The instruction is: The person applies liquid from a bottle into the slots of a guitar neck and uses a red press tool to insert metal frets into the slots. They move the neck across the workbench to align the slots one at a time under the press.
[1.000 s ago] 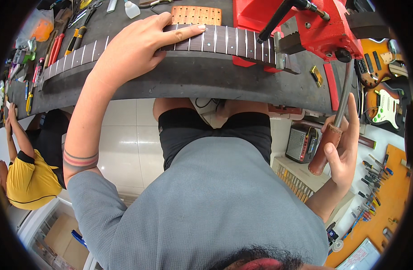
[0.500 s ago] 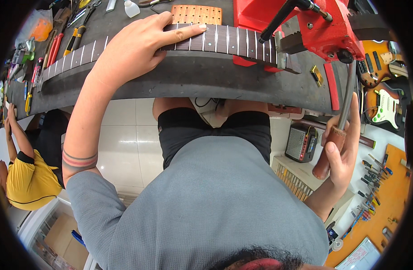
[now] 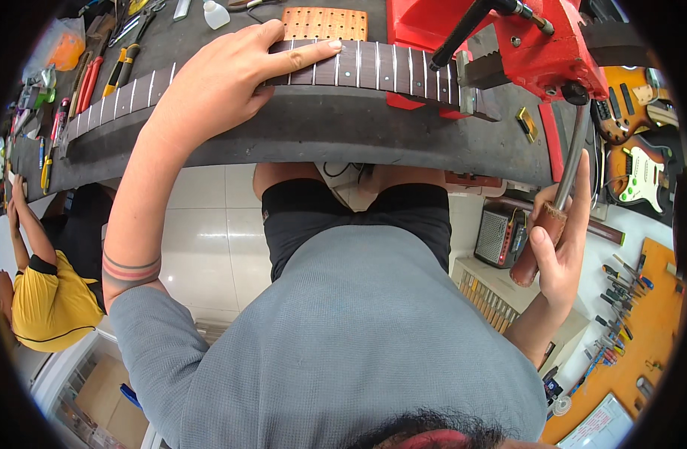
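A dark guitar neck [image 3: 366,67] with silvery frets lies across the bench, its right end under the jaw of a red press [image 3: 542,56]. My left hand [image 3: 223,82] rests over the neck, thumb on the near side, index finger stretched along the fretboard onto a fret. The other fingers bend over the far edge, partly hidden. At the right, below bench level, my right hand [image 3: 564,247] holds the brown grip of the press lever [image 3: 539,243] between thumb and palm, fingers extended upward. The lever's metal rod slants up to the press.
Pliers [image 3: 122,71], screwdrivers and other tools crowd the bench's left. A drilled wooden block [image 3: 326,24] and a white bottle [image 3: 217,15] stand behind the neck. Electric guitars [image 3: 639,176] and a tool board [image 3: 628,337] are at right. A person in yellow [image 3: 51,303] works at far left.
The lever grip and my right hand have swung slightly to the left and up. My left hand and the neck have shifted a touch leftward.
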